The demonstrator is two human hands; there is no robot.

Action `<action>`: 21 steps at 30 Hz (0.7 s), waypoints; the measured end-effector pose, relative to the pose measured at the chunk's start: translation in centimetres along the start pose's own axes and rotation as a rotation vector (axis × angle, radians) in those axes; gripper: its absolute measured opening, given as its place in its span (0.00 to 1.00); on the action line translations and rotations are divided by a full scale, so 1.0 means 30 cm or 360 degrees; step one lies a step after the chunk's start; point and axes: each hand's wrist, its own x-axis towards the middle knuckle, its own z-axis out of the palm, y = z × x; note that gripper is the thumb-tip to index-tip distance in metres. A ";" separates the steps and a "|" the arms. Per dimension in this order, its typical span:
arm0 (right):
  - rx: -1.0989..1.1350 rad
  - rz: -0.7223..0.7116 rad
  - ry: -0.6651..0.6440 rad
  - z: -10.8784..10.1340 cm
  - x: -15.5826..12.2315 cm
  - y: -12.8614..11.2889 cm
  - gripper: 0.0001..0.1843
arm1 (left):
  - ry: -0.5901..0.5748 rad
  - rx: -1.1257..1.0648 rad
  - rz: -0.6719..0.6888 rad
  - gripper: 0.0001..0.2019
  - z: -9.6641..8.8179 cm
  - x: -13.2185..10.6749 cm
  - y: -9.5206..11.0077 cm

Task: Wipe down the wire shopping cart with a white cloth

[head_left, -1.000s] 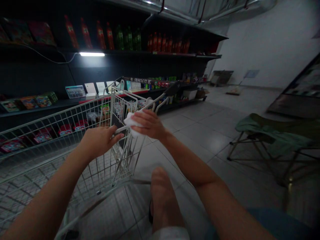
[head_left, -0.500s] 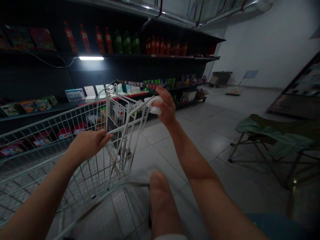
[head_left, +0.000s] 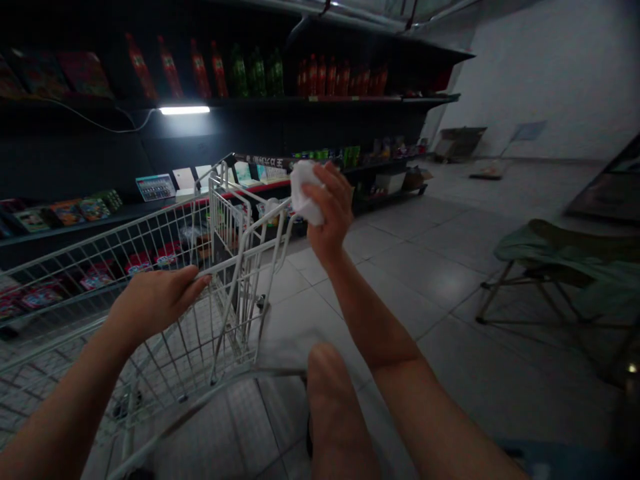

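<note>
A metal wire shopping cart (head_left: 233, 262) stands in front of me, its basket reaching off to the left. My left hand (head_left: 153, 303) is closed around the basket's top side rail. Bunched in the fingers of my right hand (head_left: 331, 207) is a white cloth (head_left: 303, 193), close to the near end of the cart's dark push handle (head_left: 263, 161). Part of that handle is hidden behind the cloth; whether they touch, I cannot tell.
Behind the cart, dark shelves (head_left: 240, 100) hold red and green bottles, boxes and packs, lit by a tube light (head_left: 185, 110). A green folding chair (head_left: 560, 250) is at the right. My bare knee (head_left: 327, 373) sits below, above the tiled floor (head_left: 400, 267).
My right hand has tilted up with the cloth, which now shows larger before the handle's end. My left hand sits slightly farther left along the rail. The view has shifted a little.
</note>
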 end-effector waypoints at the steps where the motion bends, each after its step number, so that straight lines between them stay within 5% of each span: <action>1: 0.0057 -0.0051 -0.0025 0.018 -0.073 -0.056 0.11 | -0.0012 0.0005 -0.0009 0.27 0.001 -0.001 -0.006; 4: 0.0205 -0.0192 -0.0181 0.057 -0.383 -0.243 0.09 | -0.0051 0.0018 -0.0057 0.27 0.002 -0.001 -0.022; 8: 0.0471 -0.0306 -0.0750 0.058 -0.734 -0.388 0.07 | -0.0076 0.0020 -0.0117 0.28 0.001 0.001 -0.043; 11: 0.0658 -0.0254 -0.1127 0.038 -0.734 -0.372 0.08 | -0.0087 0.0050 -0.0144 0.28 -0.004 -0.001 -0.055; 16: 0.0321 0.0222 -0.0796 0.084 -0.550 -0.306 0.15 | -0.0090 0.0088 -0.0103 0.28 -0.022 -0.016 -0.068; 18: 0.0289 0.0291 -0.0769 0.113 -0.606 -0.337 0.15 | -0.0078 0.0107 -0.0117 0.28 -0.022 -0.021 -0.074; 21: 0.0411 0.0278 -0.1063 0.114 -0.825 -0.436 0.10 | -0.0056 0.0094 -0.0096 0.27 -0.007 -0.019 -0.086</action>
